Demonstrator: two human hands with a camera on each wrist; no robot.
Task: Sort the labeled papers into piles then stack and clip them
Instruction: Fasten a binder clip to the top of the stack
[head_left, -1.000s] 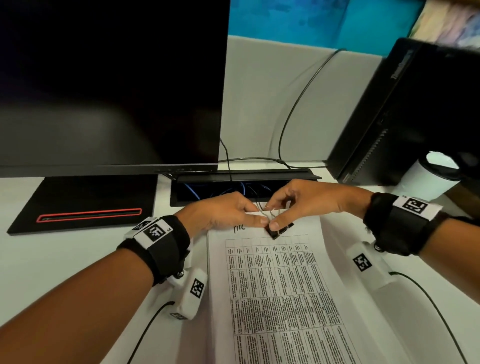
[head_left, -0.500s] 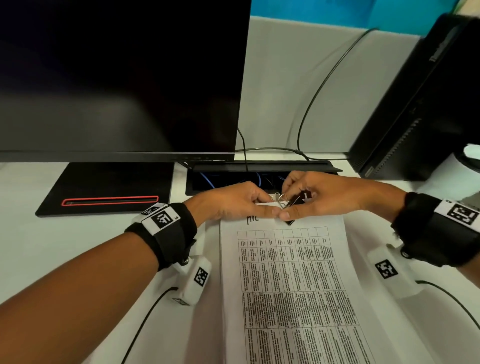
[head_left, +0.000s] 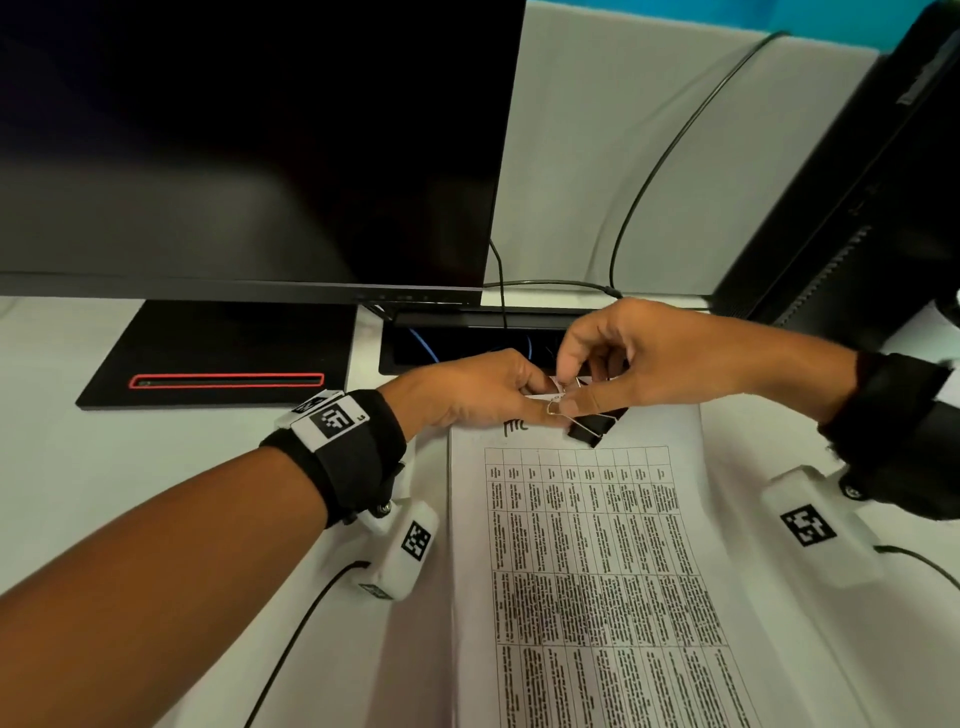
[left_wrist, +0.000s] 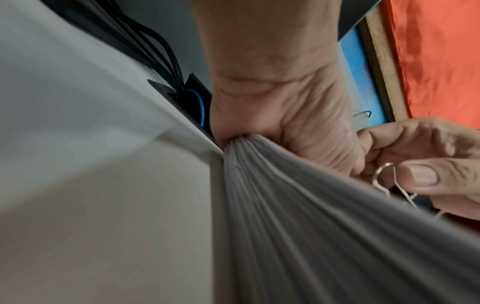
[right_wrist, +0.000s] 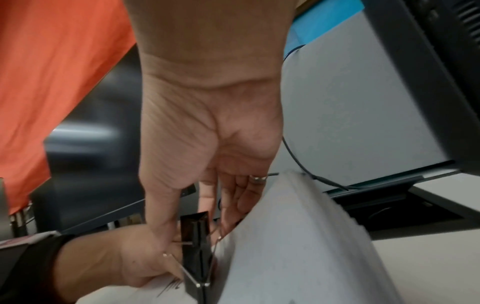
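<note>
the thick stack of white printed papers (head_left: 587, 561) lies on the white bench (head_left: 156, 467) in front of a big black monitor (head_left: 249, 145), its far edge lifted. the left hand (head_left: 467, 395) pinches that top edge, sheets fanning under the palm. the right hand (head_left: 639, 358) pinches the silver wire handles of a black metal binder clip (head_left: 597, 427) sitting at the same edge, just beside the left fingers.

light: even, soft indoor, moderately bright | glare: faint sheen low on the dark monitor (head_left: 249, 156) | shadows: soft, under both forearms beside the paper stack (head_left: 587, 571) | distortion: wide-angle bending toward head-view edges | blur: wrist views smeared, desk (left_wrist: 78, 185) beside the stack defocused
</note>
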